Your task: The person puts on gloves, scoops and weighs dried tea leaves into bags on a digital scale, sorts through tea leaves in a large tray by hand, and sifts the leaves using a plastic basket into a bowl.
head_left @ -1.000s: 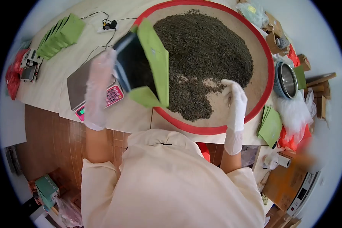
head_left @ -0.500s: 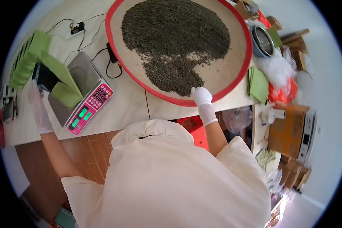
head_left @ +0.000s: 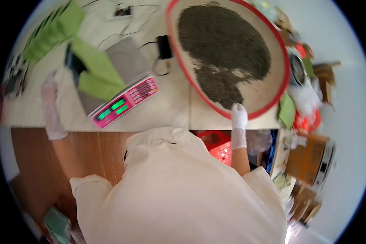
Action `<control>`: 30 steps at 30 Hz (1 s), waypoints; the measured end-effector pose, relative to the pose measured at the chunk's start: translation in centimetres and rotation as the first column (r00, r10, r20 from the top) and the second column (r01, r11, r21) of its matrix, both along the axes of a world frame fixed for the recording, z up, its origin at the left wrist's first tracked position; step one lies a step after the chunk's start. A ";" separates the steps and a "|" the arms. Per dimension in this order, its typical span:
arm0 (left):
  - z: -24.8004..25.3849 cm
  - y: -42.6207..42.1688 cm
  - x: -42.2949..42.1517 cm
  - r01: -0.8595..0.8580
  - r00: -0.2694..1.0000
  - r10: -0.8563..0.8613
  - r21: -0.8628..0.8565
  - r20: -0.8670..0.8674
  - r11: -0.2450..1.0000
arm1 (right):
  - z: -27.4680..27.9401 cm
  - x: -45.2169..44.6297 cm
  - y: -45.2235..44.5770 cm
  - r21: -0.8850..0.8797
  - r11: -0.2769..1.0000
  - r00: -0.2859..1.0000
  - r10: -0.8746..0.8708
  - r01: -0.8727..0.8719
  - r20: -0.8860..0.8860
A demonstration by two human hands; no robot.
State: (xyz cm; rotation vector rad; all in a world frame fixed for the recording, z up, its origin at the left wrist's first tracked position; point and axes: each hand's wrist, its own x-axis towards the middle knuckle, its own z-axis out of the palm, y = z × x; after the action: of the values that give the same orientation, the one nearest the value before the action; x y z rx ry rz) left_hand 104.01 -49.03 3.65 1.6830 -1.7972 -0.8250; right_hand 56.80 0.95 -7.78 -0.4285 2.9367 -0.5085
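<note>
A green bag with a dark lining (head_left: pixel 97 73) lies tilted on the metal plate of a pink scale (head_left: pixel 126 101), whose display glows green. Left of the bag and apart from it, my left hand (head_left: pixel 51 95) in a thin clear glove is blurred, so its fingers cannot be made out. My right hand (head_left: pixel 239 116), in a white glove, is closed at the near rim of the round red-edged tray (head_left: pixel 289 69), beside the heap of dark leaves (head_left: pixel 223 40). Whatever its fingers hold, if anything, is hidden.
A row of green bags (head_left: pixel 55 30) stands at the back left. A black device (head_left: pixel 164 47) with cables lies between scale and tray. At the right are another green packet (head_left: pixel 287 110), a metal bowl (head_left: pixel 297 70), plastic bags and a cardboard box (head_left: pixel 307 158). A red basket (head_left: pixel 219 148) sits below the table edge.
The green bag went from my left hand onto the scale, and that hand is now off it. My right hand moved from over the tray to its near rim and closed. The view has shifted.
</note>
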 end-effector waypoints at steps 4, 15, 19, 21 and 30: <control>0.2 3.7 1.4 -0.104 0.994 0.106 0.082 -0.013 0.991 | -2.9 0.6 -1.5 -0.133 0.987 0.994 0.085 -0.093 -0.067; -2.8 7.7 8.6 -0.278 0.956 0.294 0.313 -0.004 0.908 | -1.0 4.7 -10.4 -0.195 0.940 0.953 0.247 -0.279 -0.174; -3.1 9.1 9.6 -0.311 0.948 0.313 0.346 0.051 0.885 | -0.4 5.8 -11.7 -0.195 0.932 0.945 0.273 -0.307 -0.182; -3.6 9.6 9.8 -0.310 0.949 0.312 0.340 0.051 0.888 | -0.1 5.7 -11.7 -0.212 0.917 0.936 0.301 -0.336 -0.184; -4.4 14.6 7.7 -0.411 0.890 0.455 0.428 0.000 0.805 | 7.0 9.1 -19.6 -0.528 0.783 0.828 0.508 -0.330 0.235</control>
State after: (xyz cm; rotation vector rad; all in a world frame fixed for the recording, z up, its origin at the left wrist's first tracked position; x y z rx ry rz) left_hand 111.74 -34.40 -0.73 2.1668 -1.1324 -1.1106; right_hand 65.93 -18.69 -0.73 -0.9178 2.2281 -1.0936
